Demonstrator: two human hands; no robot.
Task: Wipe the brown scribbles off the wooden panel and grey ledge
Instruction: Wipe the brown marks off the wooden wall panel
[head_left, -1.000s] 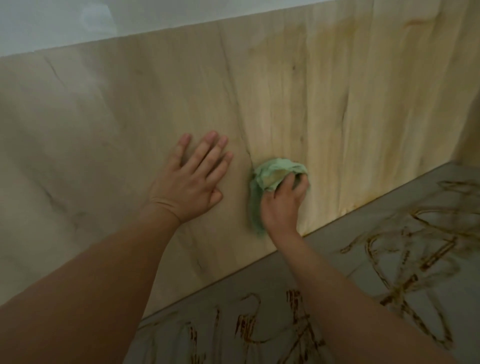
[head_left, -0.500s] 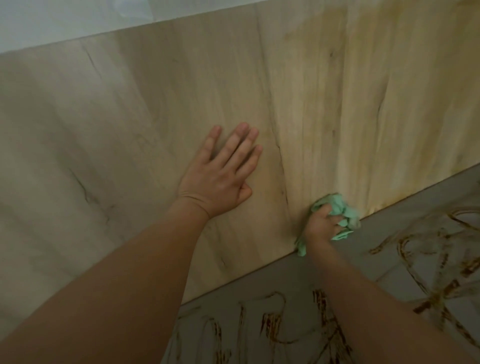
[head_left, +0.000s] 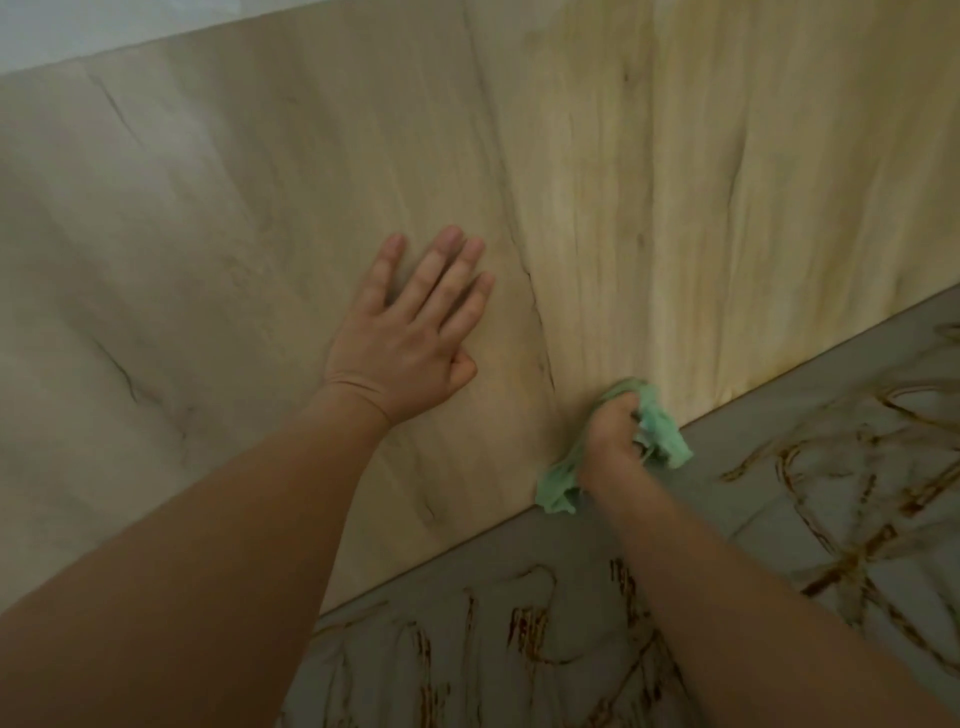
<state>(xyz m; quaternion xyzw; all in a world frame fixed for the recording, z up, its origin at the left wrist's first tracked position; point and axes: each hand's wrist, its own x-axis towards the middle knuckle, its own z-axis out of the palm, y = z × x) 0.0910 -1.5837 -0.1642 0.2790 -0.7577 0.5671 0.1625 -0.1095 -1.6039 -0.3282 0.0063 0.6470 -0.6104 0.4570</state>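
The light wooden panel (head_left: 260, 218) fills most of the view, with faint yellowish smears on its right half. My left hand (head_left: 410, 332) lies flat on it, fingers straight. My right hand (head_left: 613, 441) grips a crumpled green cloth (head_left: 660, 431) at the panel's bottom edge, where it meets the grey ledge (head_left: 737, 457). Brown scribbles (head_left: 841, 519) cover the ledge at the right, and more brown scribbles (head_left: 524, 623) run along the bottom between my forearms.
A pale white wall surface (head_left: 104, 26) shows above the panel's top edge at the upper left. My two forearms cross the lower part of the view.
My right hand has moved the green cloth down the panel from beside my left hand to the seam with the grey ledge. My left hand has stayed flat on the panel.
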